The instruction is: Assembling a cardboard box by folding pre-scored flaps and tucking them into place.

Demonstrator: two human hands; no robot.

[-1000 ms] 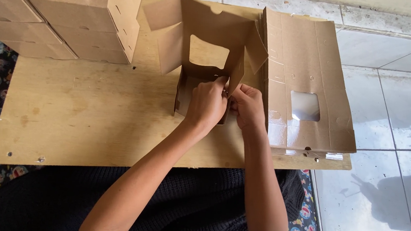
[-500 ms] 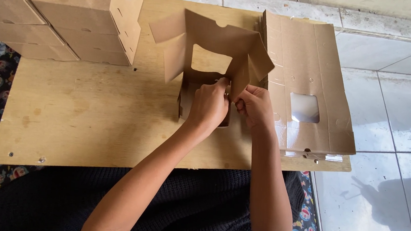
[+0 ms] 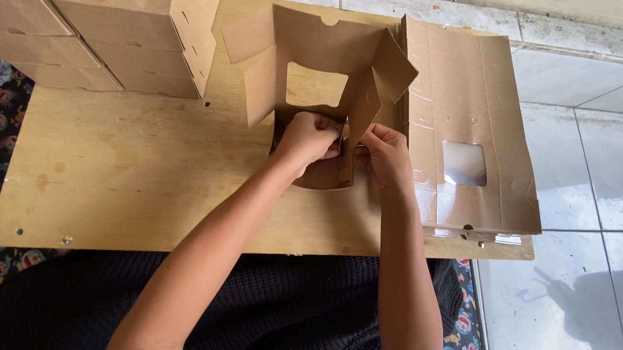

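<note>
Working over a wide plywood board (image 3: 126, 175) laid across the lap, beside a pale tiled floor (image 3: 595, 145). Flanked at the right by a stack of flat brown blanks (image 3: 480, 107) with clear windows, and at the far left by finished cardboard boxes (image 3: 138, 28) piled two high. Standing the half-folded box (image 3: 321, 50) upright at the board's middle, window cutout facing the camera, side flaps splayed outward. Pinching its lower front edge with the left hand (image 3: 307, 139), fingers curled shut over the card, knuckles up. Gripping the neighbouring side panel with the right hand (image 3: 386, 155), fingers (image 3: 373, 139) closed on it, just beside the left. Judged from this: mid-fold, bringing a side wall and the bottom flap (image 3: 326, 176) together. Calling next, probably, for steady inward pressure and careful alignment of tab and slot, without creasing the thin card.
</note>
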